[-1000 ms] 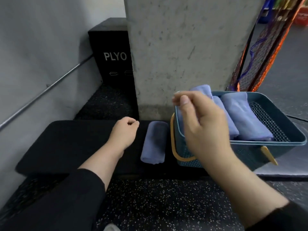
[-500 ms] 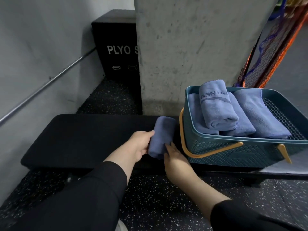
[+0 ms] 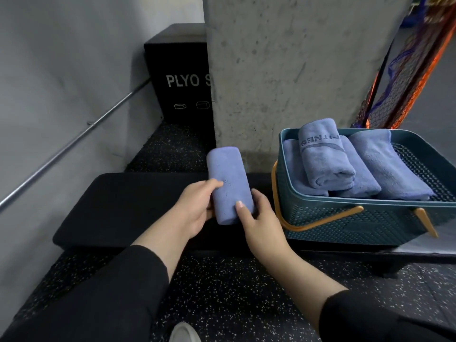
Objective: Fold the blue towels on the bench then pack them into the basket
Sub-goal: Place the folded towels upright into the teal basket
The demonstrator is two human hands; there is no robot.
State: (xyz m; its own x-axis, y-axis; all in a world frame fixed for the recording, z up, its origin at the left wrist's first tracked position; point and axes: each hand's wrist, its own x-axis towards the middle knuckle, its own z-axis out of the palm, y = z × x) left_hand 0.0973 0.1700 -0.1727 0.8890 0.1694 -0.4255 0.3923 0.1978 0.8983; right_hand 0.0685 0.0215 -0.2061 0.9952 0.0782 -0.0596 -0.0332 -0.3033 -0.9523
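Observation:
A folded blue towel (image 3: 228, 178) is held up off the black bench (image 3: 128, 206), its far end tilted upward. My left hand (image 3: 196, 206) grips its left side and my right hand (image 3: 256, 218) grips its near right side, thumb on top. To the right stands the teal basket (image 3: 345, 218) with orange handles on the bench end. Several folded blue towels (image 3: 350, 166) lie inside it, the top one showing printed lettering.
A concrete pillar (image 3: 283, 70) rises right behind the bench and basket. A black plyo box (image 3: 180, 80) stands behind on the left, beside a grey wall with a metal rail (image 3: 74, 139). Orange netting (image 3: 409, 70) hangs at the right. Speckled floor lies below.
Both hands came down to the towel lying on the bench, took hold of it and lifted it; it now tilts up above the bench.

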